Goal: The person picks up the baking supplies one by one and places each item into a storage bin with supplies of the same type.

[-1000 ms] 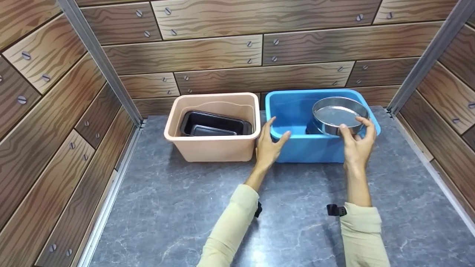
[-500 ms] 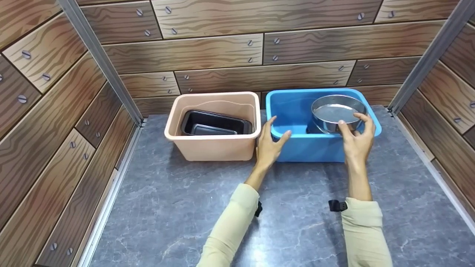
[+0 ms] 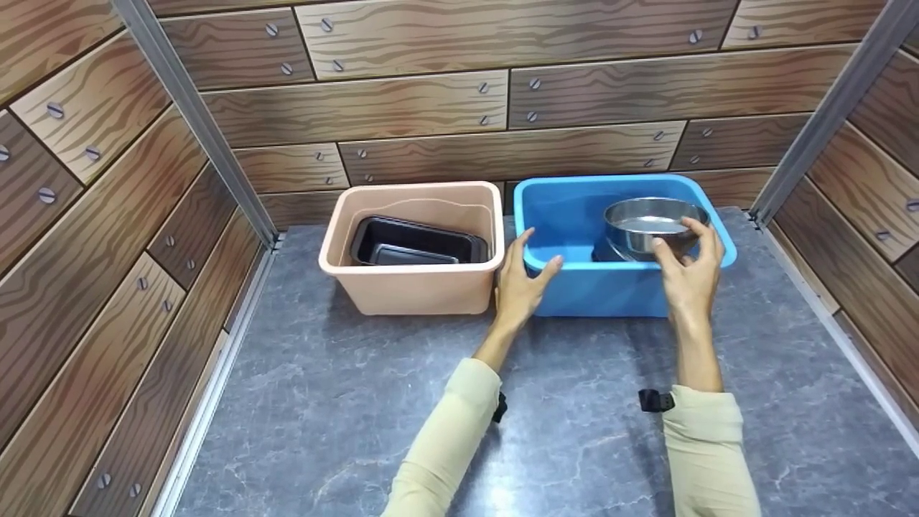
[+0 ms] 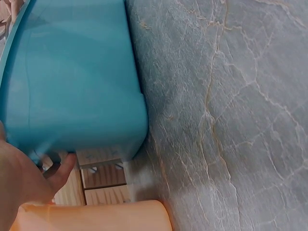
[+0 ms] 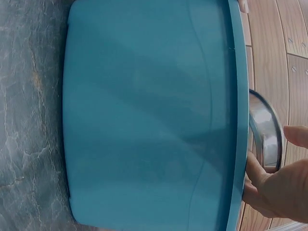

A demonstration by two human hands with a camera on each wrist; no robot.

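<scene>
A round metal sieve (image 3: 635, 240), with a shiny side wall, is tilted in the right part of the blue bin (image 3: 596, 291), slightly above the rim in places. My right hand (image 3: 693, 276) pinches its near right edge between thumb and fingers; the right wrist view shows the sieve (image 5: 267, 130) beyond the bin's rim. My left hand (image 3: 520, 287) holds the bin's near left corner, thumb at the front rim and fingers along the side. Below the sieve something dark (image 3: 602, 251) shows, mostly hidden.
Left of the blue bin stands a peach bin (image 3: 416, 291) holding black loaf pans (image 3: 431, 230). A narrow gap separates the bins. Both stand on a grey marbled table (image 3: 344, 402) before a wood-patterned back wall (image 3: 416, 115), with similar side walls.
The sieve has tipped and sunk slightly into the blue bin, its opening now seen more edge-on. My right hand has shifted a little with it. My left hand stays at the corner.
</scene>
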